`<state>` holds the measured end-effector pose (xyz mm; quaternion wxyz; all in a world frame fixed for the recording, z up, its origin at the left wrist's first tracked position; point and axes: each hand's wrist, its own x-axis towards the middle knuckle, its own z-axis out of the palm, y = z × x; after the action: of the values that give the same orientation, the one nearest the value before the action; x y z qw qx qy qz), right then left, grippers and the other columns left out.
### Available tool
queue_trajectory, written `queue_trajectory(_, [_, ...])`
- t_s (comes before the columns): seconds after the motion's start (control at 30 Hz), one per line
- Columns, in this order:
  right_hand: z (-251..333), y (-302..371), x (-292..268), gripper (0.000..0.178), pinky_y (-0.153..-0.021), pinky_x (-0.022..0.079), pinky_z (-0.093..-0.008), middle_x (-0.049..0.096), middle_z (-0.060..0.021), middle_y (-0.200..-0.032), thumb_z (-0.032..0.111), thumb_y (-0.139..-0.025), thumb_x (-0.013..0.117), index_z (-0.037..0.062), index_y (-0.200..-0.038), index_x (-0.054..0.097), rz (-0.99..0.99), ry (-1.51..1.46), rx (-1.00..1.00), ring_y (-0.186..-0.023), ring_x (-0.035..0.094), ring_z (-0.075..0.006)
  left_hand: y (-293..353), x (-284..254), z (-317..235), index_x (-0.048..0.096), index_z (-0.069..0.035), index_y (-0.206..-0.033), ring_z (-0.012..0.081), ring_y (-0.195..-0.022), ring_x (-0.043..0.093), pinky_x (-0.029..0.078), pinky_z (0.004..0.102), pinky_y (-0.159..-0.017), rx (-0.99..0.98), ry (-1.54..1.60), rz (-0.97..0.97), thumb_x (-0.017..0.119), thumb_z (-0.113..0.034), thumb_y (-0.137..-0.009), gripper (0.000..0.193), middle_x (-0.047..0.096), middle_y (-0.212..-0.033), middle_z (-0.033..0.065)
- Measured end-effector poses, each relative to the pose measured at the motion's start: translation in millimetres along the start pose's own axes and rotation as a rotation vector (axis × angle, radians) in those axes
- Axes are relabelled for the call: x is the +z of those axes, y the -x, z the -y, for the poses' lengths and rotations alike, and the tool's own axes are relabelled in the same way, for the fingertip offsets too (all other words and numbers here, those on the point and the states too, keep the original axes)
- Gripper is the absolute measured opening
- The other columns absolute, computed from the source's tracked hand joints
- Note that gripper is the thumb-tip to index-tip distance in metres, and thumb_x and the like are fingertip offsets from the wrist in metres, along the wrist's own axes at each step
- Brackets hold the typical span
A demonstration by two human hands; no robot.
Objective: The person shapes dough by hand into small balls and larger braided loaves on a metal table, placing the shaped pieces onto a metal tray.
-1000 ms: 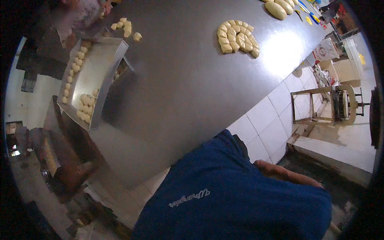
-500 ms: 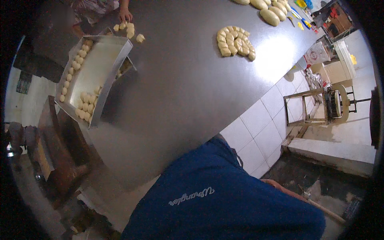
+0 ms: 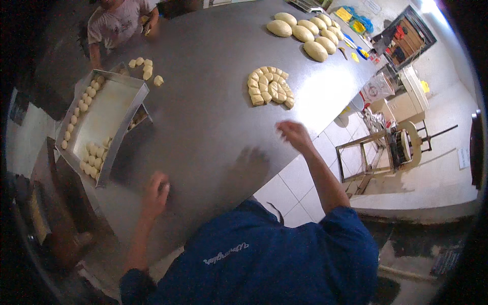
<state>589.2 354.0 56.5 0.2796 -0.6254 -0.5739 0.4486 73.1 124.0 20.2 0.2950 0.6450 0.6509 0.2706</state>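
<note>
My left hand [image 3: 155, 195] hangs over the near left part of the grey metal table [image 3: 203, 91], fingers loosely bent and nothing visible in them. Over the table's right edge hovers my right hand [image 3: 294, 134], fingers loose and apart, without anything in it. Just beyond it lies a curled cluster of cut dough pieces [image 3: 269, 85], arranged in rows that bend into an arc. To the left of my hands stands a shallow metal tray [image 3: 114, 104], holding small dough balls [image 3: 93, 161] in its near corner and a line of them along its left side.
Large oval dough loaves [image 3: 315, 51] sit at the far right of the table. Across the table stands a co-worker [image 3: 119, 23], near several loose dough pieces [image 3: 147, 69]. A second tray [image 3: 140, 118] shows beneath the first. A metal frame with a wheel [image 3: 366, 157] stands on the tiled floor.
Both my hands have come into view over the table; before, they were not over it. The view has shifted, and the co-worker's hand has left the loose dough pieces.
</note>
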Motion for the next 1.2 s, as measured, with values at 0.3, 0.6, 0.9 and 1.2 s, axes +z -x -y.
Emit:
queue_trajectory(0.3, [-38,-146,-7,0.056,-0.103,0.045,-0.0468,0.063,-0.016,-0.12,0.058,-0.104,0.043,0.0142,-0.119,0.074,-0.724,0.57,-0.027,-0.116,0.057,-0.0361,-48,41,-64,0.022,-0.021,-0.166,0.0457,-0.152,0.029,0.006,0.0633,-0.125,-0.353,-0.624,-0.033,0.049,-0.071,-0.094,0.092,0.012,-0.174,0.0129])
queue_trajectory(0.6, [-46,-94,49,0.059,-0.069,0.051,-0.0457,0.066,-0.0143,-0.08,0.054,-0.089,0.074,-0.0025,-0.096,0.06,-0.65,-0.034,-0.287,-0.074,0.064,-0.0295,-38,42,-47,0.041,-0.01,-0.158,0.0435,-0.145,0.041,0.017,0.061,-0.123,-0.225,-0.524,-0.253,0.057,-0.064,-0.095,0.084,0.031,-0.166,0.0179])
queue_trajectory(0.9, [73,129,246,0.027,-0.087,0.057,-0.0404,0.072,-0.0077,-0.106,0.023,-0.094,0.076,0.0047,-0.112,0.068,0.581,-0.222,-0.124,-0.099,0.07,-0.0238,3,81,-121,0.063,0.003,-0.12,0.0196,-0.097,0.062,0.049,0.0348,-0.092,-0.137,0.693,-0.566,0.045,-0.052,-0.108,0.059,0.067,-0.098,0.0116])
queue_trajectory(1.2, [26,69,152,0.038,-0.08,0.052,-0.0466,0.064,-0.0127,-0.103,0.03,-0.096,0.07,0.0063,-0.122,0.055,0.043,0.398,-0.427,-0.095,0.064,-0.0331,116,19,124,0.066,-0.001,-0.11,0.0327,-0.102,0.062,0.047,0.0519,-0.091,-0.363,-0.401,-0.107,0.057,-0.036,-0.103,0.037,0.066,-0.102,0.0196])
